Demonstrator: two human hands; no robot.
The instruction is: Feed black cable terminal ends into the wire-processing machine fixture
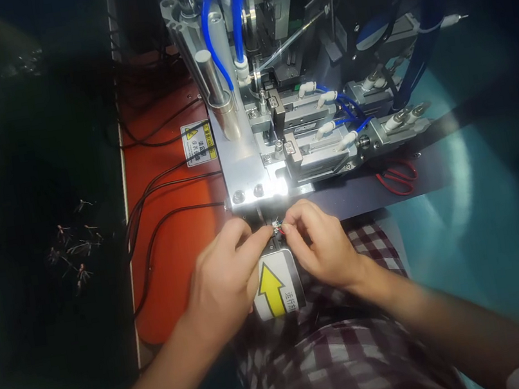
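Note:
My left hand (230,260) and my right hand (322,237) meet at the front end of a metal machine (242,158), just below its brightly lit corner. Between the fingertips sits a small part with red and pale wires (278,226). The right thumb and forefinger pinch it from one side. The left fingertips touch its other side, and that hand's fingers are closed. How the part rests on the narrow track beneath is too small to tell. A white label with a yellow arrow (272,287) lies right under the hands.
Red-handled scissors or pliers (399,177) lie at the right on the dark base. Black cables (169,214) cross the orange surface (166,286) at left. Several small wired parts (77,248) are scattered on the dark surface further left. Blue air hoses (237,16) rise above.

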